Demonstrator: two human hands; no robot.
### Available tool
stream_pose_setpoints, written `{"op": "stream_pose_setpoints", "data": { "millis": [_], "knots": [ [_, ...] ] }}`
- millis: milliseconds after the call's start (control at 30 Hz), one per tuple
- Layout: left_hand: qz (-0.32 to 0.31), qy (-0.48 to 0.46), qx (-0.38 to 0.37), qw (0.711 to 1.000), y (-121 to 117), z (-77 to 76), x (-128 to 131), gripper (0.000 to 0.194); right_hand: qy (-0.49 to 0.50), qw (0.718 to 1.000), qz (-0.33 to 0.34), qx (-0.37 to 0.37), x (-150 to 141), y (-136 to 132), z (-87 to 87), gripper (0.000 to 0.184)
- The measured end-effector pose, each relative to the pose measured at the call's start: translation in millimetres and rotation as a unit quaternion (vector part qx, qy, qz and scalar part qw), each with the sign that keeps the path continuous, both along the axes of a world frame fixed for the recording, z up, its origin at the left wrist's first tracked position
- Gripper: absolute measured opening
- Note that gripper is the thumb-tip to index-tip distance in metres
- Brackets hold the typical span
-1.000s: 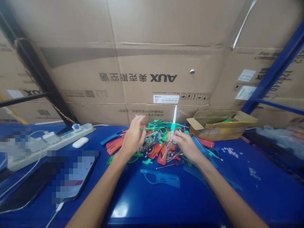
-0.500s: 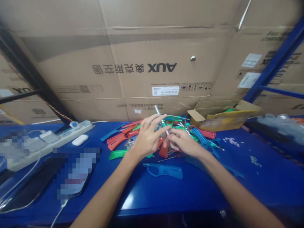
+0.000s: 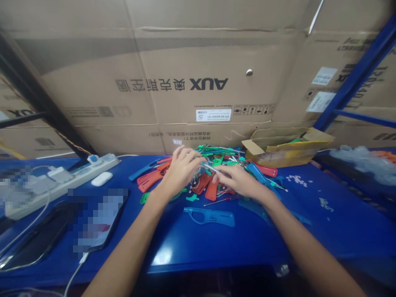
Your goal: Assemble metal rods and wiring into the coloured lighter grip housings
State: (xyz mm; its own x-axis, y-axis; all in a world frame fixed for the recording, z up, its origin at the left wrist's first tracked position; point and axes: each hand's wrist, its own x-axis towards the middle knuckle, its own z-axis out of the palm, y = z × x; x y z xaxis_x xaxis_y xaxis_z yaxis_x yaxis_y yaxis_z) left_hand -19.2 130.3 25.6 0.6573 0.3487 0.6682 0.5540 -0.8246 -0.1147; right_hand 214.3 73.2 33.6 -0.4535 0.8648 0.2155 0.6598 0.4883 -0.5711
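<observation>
Metal rod (image 3: 210,168): between my hands, long axis crosswise, right end slanting slightly toward me.
Right hand (image 3: 238,179): nearer, fingers pinched around that end.
Left hand (image 3: 183,167): over the opposite end; whether closed, I can't tell.
Coloured plastic parts (image 3: 203,184): piled below my grip.

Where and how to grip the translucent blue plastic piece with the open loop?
Pinch the translucent blue plastic piece by the long edges of its broad right end, probably from above and the near side: it lies flat, that end is uncovered, the left end thins into a loop, and the pile of coloured plastic parts lies beyond.
</observation>
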Motion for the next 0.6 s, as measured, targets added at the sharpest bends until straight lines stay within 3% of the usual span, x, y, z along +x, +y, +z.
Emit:
{"op": "stream_pose_setpoints", "data": {
  "millis": [200,333,433,500,600],
  "knots": [
    [-0.033,0.069,-0.093,0.993,3.0,7.1,-18.4,0.018,-0.134,0.987,-0.049,0.076,-20.5,-8.1,-7.0,0.026],
    [-0.014,0.019,-0.112,0.993,-29.2,8.2,-31.9,0.035,-0.158,0.983,-0.026,0.09,-42.4,-18.0,-11.2,0.026],
    [-0.005,-0.018,-0.164,0.986,-69.2,-9.9,-36.0,0.035,-0.151,0.984,0.048,0.081,-52.9,-29.4,-10.1,0.021],
    [0.04,-0.033,-0.229,0.972,-92.0,-27.5,-39.4,0.038,-0.135,0.984,0.099,0.064,-54.2,-35.5,-7.9,0.014],
    [0.078,-0.058,-0.275,0.957,-110.5,-48.4,-48.5,0.036,-0.106,0.983,0.15,0.03,-48.6,-36.5,-6.0,0.017]
  ]
}}
